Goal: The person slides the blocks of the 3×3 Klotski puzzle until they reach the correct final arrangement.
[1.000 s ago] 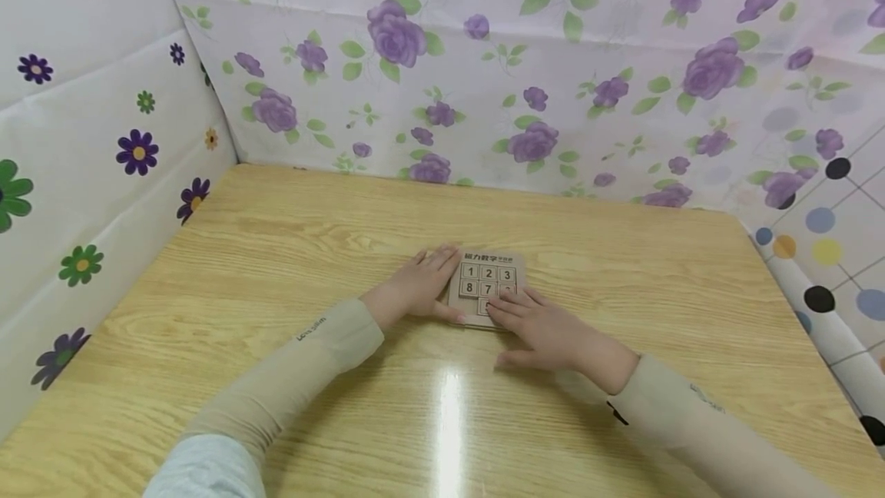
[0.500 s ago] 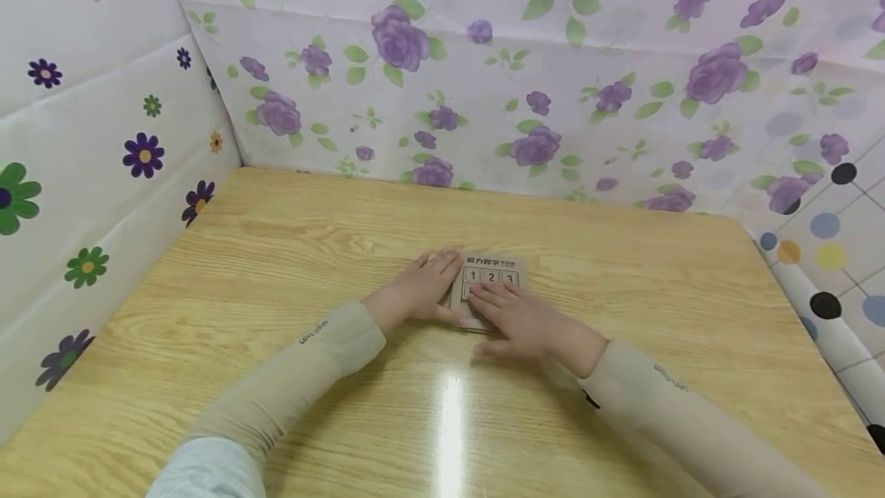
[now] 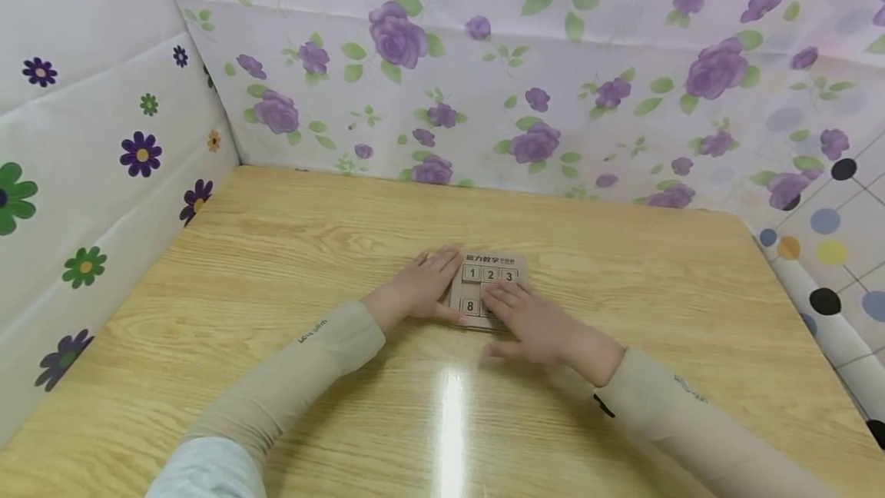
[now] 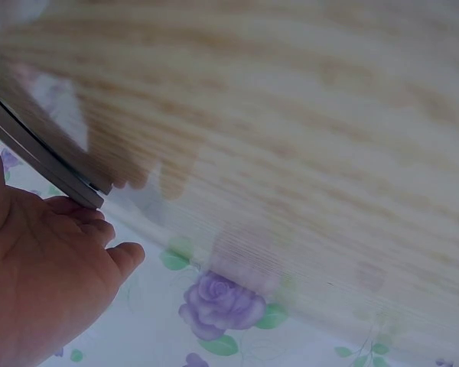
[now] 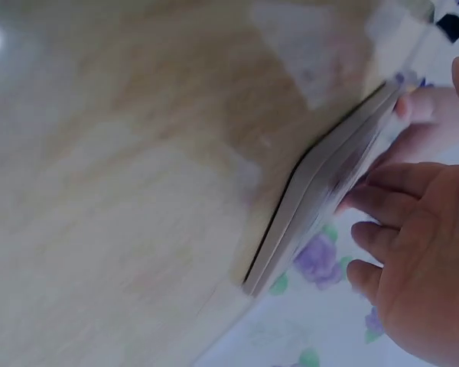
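A grey-brown sliding number puzzle lies flat on the wooden table. Tiles 1, 2 and 3 form its top row, tile 8 sits at the bottom left, and the slot between 1 and 8 shows no tile. My left hand rests against the puzzle's left edge, fingers straight, thumb at the near corner. Over the middle and right tiles lies my right hand, fingertips on or just above them, hiding their numbers. In the right wrist view, the puzzle appears edge-on beside my slightly bent fingers.
The glossy wood-grain table carries a bright light reflection in front of the puzzle. White cloth with purple roses hangs behind, daisy-patterned cloth at the left, and a dotted sheet at the right.
Tile 8 has gone from the middle row down to the bottom left. My right hand moved left across the tiles, then slightly back right. My left hand stays in place.
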`<state>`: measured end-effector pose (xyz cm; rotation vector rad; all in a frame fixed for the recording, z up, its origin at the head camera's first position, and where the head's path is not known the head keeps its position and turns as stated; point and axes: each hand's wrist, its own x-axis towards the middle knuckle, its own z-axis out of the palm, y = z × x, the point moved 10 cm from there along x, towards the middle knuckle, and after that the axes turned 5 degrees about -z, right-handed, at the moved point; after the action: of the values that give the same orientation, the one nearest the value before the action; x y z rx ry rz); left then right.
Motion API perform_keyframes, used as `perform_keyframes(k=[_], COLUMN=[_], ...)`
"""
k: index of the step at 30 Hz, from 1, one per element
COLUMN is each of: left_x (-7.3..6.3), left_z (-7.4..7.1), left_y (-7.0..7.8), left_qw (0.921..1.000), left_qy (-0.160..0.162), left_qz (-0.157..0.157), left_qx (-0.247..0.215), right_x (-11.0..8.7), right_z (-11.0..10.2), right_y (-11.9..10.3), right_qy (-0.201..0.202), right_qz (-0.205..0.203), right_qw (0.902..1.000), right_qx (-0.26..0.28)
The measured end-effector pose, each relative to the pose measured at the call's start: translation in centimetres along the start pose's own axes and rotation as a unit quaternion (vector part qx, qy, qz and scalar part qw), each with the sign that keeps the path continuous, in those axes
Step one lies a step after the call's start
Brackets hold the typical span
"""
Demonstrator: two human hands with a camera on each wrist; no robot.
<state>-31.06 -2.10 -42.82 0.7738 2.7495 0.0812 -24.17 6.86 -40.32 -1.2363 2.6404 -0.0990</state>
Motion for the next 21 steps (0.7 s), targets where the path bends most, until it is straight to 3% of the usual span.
perform_keyframes(k=[4,14,21], left_x=[0.0,-0.2,-0.1], left_z=[0.0,-0.1,-0.1], left_y=[0.0,0.2,0.1], left_qw=[1.0000,1.0000,1.0000], left_qy=[0.006,-0.004,-0.006], left_qz=[0.002,0.001,0.000], left_qx=[0.003,-0.002,-0.008], right_x=[0.1,1.7,-0.1], right_z=[-0.1,-0.1,-0.6], right_y=[0.8,-0.2,1.4], right_qy=[-0.002,-0.001,0.018], right_qz=[0.015,-0.016,0.009], right_qw=[0.9999,0.9996,0.9990], right_qx=[-0.001,0.023,0.041])
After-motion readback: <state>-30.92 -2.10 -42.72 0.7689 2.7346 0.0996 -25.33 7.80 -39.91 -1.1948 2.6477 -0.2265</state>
